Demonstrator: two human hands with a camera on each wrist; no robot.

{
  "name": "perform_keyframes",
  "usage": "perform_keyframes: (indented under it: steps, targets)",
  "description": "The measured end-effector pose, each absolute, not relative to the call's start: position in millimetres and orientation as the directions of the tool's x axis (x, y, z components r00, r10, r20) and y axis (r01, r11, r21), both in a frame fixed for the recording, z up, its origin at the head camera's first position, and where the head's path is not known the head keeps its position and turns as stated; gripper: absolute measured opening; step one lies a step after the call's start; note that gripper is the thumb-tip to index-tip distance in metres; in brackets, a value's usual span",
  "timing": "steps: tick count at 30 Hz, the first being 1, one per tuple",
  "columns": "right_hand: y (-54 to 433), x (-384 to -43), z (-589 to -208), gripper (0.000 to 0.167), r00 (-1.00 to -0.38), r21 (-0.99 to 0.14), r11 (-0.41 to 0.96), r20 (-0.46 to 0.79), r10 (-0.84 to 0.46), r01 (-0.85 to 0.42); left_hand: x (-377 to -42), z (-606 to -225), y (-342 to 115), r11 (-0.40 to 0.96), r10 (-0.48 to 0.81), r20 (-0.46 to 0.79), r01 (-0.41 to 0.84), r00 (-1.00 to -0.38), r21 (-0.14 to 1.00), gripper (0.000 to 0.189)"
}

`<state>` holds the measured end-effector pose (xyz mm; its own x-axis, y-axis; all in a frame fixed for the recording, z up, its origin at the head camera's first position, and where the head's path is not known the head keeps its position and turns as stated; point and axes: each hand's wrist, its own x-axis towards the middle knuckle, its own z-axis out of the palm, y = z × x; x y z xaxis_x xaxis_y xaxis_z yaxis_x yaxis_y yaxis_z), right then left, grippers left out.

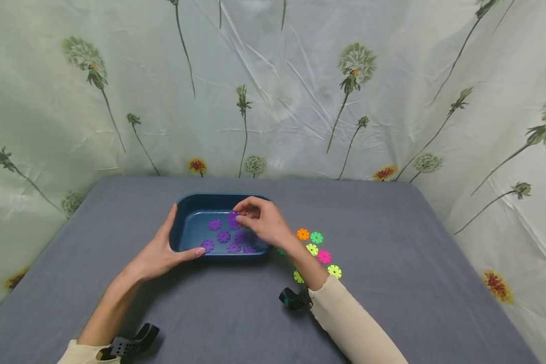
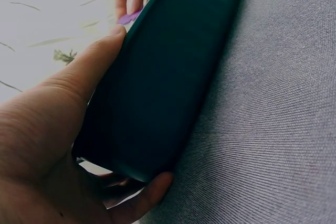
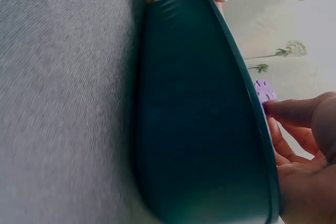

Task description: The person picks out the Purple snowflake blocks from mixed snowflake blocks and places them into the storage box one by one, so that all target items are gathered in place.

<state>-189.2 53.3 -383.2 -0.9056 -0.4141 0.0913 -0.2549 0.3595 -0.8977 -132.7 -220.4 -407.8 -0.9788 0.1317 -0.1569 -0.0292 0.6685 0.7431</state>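
Note:
A dark blue rectangular tray (image 1: 193,230) stands on the table with several purple notched plastic discs (image 1: 223,236) lying in it. My left hand (image 1: 156,257) grips its left end, thumb on the front rim and fingers along the side. In the left wrist view the tray's outer wall (image 2: 163,77) fills the middle, with a fingertip under its lower corner. Over the tray, my right hand (image 1: 269,222) pinches a purple disc (image 3: 264,91) between thumb and fingers. The right hand and forearm hide part of the tray's right side.
Right of the tray lie loose notched discs: an orange disc (image 1: 303,234), a green disc (image 1: 316,237), a pink disc (image 1: 324,257) and several yellow ones, partly behind the right forearm. A grey cloth (image 1: 391,242) covers the table. Behind hangs a flower-print curtain (image 1: 291,101).

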Motion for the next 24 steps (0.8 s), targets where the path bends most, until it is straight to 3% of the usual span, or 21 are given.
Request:
perform_keyframes:
  steps: [24]
  targets:
    - [8, -216, -398, 0.011, -0.856, -0.915, 0.362, -0.036, -0.516, -0.18, -131, -409, -222, 0.672, 0.138, -0.15, -0.018, -0.979, 0.74, 0.132]
